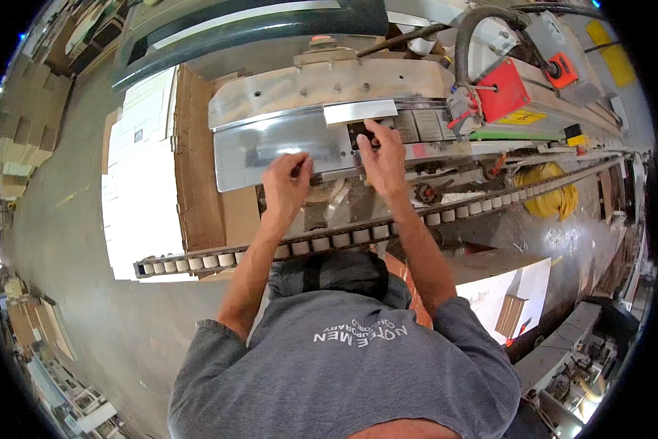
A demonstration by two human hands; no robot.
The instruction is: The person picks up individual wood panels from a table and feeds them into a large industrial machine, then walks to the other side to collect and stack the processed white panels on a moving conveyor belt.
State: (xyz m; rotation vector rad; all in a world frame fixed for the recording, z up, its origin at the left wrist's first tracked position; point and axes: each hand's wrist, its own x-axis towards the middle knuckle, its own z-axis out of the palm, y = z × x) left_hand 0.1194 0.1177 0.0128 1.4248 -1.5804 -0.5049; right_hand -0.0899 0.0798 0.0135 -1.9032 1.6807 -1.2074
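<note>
My left hand [288, 183] hovers over the near edge of a shiny metal bed [234, 157]. Its fingers are curled toward the thumb, and whatever may lie between them is hidden. Over the bed's right part, my right hand [385, 159] is bent at a small dark block [355, 137], thumb and forefinger close together. What they grip, if anything, does not show. A white strip [359, 112] lies just beyond those fingertips, against the machine's long metal guard [285, 88]. Light rectangular plates [427, 125] sit to the right of the dark block.
A roller rail [341, 239] crosses beneath my forearms. Tall stacked cardboard sheets [142, 175] stand on the left. At the right are a red machine housing [510, 91], a grey hose [469, 36] and a yellow bag [548, 192]. A white-topped box [508, 296] stands near my right elbow.
</note>
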